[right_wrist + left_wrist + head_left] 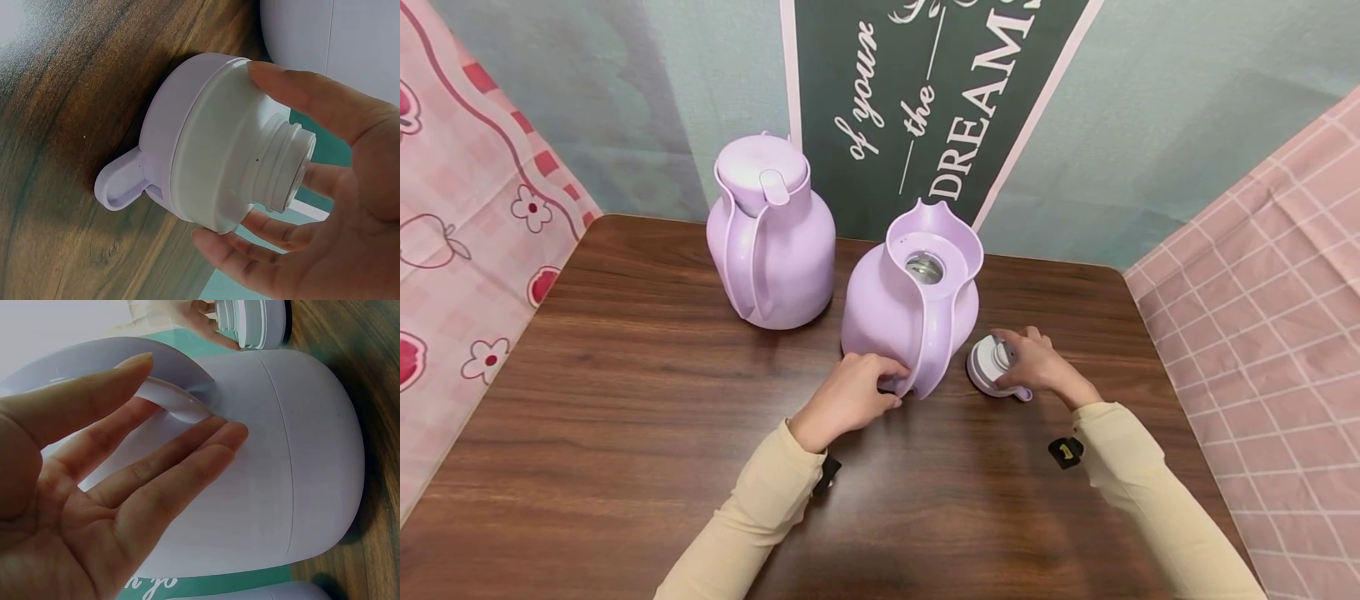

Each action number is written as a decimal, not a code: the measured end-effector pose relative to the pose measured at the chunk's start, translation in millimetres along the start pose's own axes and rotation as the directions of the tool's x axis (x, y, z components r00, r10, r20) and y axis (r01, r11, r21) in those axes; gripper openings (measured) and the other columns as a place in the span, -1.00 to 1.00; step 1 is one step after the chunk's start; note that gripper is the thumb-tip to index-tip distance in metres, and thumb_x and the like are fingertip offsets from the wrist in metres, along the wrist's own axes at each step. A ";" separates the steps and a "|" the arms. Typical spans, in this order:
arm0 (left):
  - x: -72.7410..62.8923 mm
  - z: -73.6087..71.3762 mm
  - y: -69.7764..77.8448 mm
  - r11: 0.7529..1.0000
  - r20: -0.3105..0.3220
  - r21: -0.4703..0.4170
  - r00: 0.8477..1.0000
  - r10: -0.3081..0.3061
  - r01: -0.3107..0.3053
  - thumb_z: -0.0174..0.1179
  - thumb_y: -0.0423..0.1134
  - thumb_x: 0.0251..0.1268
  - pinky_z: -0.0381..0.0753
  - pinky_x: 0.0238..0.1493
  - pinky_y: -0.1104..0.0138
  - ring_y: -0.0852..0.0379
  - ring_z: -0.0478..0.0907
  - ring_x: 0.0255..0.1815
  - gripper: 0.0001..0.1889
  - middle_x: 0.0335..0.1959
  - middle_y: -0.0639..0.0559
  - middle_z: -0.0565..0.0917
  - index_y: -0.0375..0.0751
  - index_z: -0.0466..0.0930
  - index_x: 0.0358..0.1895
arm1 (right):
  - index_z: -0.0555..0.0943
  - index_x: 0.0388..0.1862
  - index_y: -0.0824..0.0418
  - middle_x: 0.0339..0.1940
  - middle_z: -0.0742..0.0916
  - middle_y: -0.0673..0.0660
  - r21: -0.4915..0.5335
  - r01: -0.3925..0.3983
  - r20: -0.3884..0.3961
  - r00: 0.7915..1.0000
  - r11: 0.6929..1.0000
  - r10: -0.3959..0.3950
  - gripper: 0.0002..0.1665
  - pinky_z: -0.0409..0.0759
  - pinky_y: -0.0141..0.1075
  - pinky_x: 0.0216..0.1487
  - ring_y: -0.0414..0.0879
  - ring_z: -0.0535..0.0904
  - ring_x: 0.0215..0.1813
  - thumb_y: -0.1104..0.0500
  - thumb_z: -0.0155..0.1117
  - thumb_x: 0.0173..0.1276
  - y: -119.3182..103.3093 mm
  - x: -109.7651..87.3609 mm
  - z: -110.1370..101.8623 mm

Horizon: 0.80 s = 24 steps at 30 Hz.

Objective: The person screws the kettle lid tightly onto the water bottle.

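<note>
A lilac thermos jug (887, 312) stands without its lid, and its round mouth shows a shiny inner liner. My left hand (856, 392) is at the lower end of this jug's handle (936, 342); in the left wrist view its fingers (181, 469) are mostly straight beside the handle, and firm contact is unclear. Right of the jug, its lilac-and-white lid (982, 367) lies upside down on the table, threaded neck (284, 165) upward and thumb lever (122, 181) sticking out. The thumb and fingers of my right hand (1033, 362) hold the lid's white rim.
A second lilac thermos jug (797, 258) with its lid on stands to the left. Both jugs are on a brown wooden table (625, 417). Behind hangs a green cloth with white lettering (917, 108), and a pink checked cloth (1285, 333) borders the right side.
</note>
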<state>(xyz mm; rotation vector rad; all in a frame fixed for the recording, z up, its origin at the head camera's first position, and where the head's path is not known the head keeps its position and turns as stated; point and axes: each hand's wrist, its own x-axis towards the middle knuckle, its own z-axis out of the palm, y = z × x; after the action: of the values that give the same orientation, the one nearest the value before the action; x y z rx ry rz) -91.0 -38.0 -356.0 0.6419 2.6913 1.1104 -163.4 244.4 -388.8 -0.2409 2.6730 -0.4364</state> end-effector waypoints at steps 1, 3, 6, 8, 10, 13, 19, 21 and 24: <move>-0.1 0.1 -0.2 1.000 -0.001 0.000 1.000 -0.002 0.002 0.32 -0.38 -0.09 0.43 -0.15 0.24 0.07 0.54 -0.25 -0.70 -0.25 0.07 0.68 -0.16 0.67 -0.17 | 0.26 0.28 0.35 -0.07 0.32 0.49 -0.001 0.000 0.000 1.000 1.000 0.000 -0.01 0.38 0.01 -0.25 0.32 0.21 -0.08 0.19 0.46 -0.19 -0.4 0.0 -0.1; -0.1 0.3 -0.6 1.000 -0.002 0.002 1.000 -0.005 0.005 0.32 -0.39 -0.09 0.43 -0.16 0.26 0.08 0.53 -0.25 -0.70 -0.25 0.08 0.68 -0.15 0.67 -0.17 | 0.26 0.27 0.36 -0.08 0.32 0.48 -0.004 -0.002 -0.002 1.000 1.000 0.002 -0.01 0.38 0.00 -0.26 0.32 0.22 -0.09 0.19 0.46 -0.20 -0.8 0.1 -0.3; -0.1 0.7 -0.9 1.000 -0.007 0.009 1.000 -0.006 0.006 0.30 -0.40 -0.10 0.44 -0.17 0.27 0.10 0.53 -0.26 -0.69 -0.25 0.09 0.67 -0.14 0.67 -0.17 | 0.27 0.27 0.36 -0.10 0.32 0.47 -0.008 -0.006 -0.009 1.000 1.000 0.006 -0.01 0.39 -0.01 -0.29 0.32 0.23 -0.11 0.18 0.47 -0.21 -1.4 0.2 -0.8; -0.1 0.8 -0.7 1.000 -0.010 0.008 1.000 -0.008 0.008 0.30 -0.41 -0.10 0.44 -0.18 0.28 0.11 0.53 -0.27 -0.69 -0.25 0.10 0.67 -0.13 0.67 -0.18 | 0.28 0.26 0.36 -0.10 0.33 0.47 -0.009 -0.010 -0.012 1.000 1.000 0.010 -0.01 0.39 -0.02 -0.30 0.32 0.24 -0.11 0.17 0.47 -0.20 -1.9 0.2 -1.1; 0.0 1.1 -0.6 1.000 -0.013 0.005 1.000 -0.009 0.009 0.30 -0.41 -0.10 0.45 -0.18 0.29 0.12 0.53 -0.26 -0.70 -0.26 0.10 0.67 -0.13 0.67 -0.18 | 0.28 0.26 0.35 -0.10 0.34 0.46 -0.008 -0.015 -0.010 1.000 1.000 0.015 -0.01 0.39 -0.02 -0.31 0.32 0.25 -0.10 0.16 0.47 -0.20 -2.1 0.3 -1.4; 0.0 1.5 -0.4 1.000 -0.016 -0.003 1.000 -0.010 0.010 0.31 -0.41 -0.10 0.45 -0.18 0.29 0.11 0.54 -0.26 -0.70 -0.26 0.09 0.68 -0.14 0.67 -0.19 | 0.28 0.27 0.34 -0.09 0.34 0.46 -0.012 -0.022 -0.003 1.000 1.000 0.022 -0.01 0.39 -0.02 -0.30 0.32 0.27 -0.10 0.15 0.47 -0.20 -1.3 0.4 -1.9; 0.1 2.2 -0.6 1.000 -0.012 -0.022 1.000 -0.007 0.007 0.31 -0.42 -0.08 0.44 -0.17 0.24 0.03 0.54 -0.24 -0.71 -0.26 0.06 0.68 -0.17 0.67 -0.19 | 0.28 0.27 0.34 -0.11 0.37 0.44 -0.025 -0.010 0.008 1.000 1.000 0.010 0.00 0.41 -0.09 -0.33 0.24 0.35 -0.18 0.13 0.48 -0.20 0.4 -0.1 -4.0; 0.2 2.3 -0.6 1.000 -0.010 -0.022 1.000 -0.007 0.007 0.31 -0.42 -0.08 0.44 -0.16 0.23 0.01 0.55 -0.24 -0.71 -0.25 0.04 0.68 -0.17 0.66 -0.19 | 0.29 0.26 0.35 -0.14 0.38 0.42 -0.030 -0.002 -0.003 1.000 1.000 0.002 0.00 0.42 -0.12 -0.34 0.19 0.38 -0.21 0.12 0.48 -0.21 0.6 -0.5 -5.5; 0.2 2.2 -0.5 1.000 -0.008 -0.016 1.000 -0.010 0.010 0.31 -0.41 -0.08 0.43 -0.16 0.22 -0.01 0.54 -0.24 -0.71 -0.25 0.04 0.67 -0.17 0.66 -0.19 | 0.30 0.24 0.36 -0.16 0.39 0.43 -0.028 0.011 -0.022 1.000 1.000 -0.012 -0.01 0.42 -0.11 -0.33 0.18 0.39 -0.23 0.10 0.47 -0.23 0.1 -2.0 -8.6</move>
<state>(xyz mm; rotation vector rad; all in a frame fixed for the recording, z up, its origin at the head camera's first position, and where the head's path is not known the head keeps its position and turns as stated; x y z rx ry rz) -90.8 -36.9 -357.9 0.6214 2.6867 1.1340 -165.3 247.3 -380.6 -0.2612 2.7026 -0.4076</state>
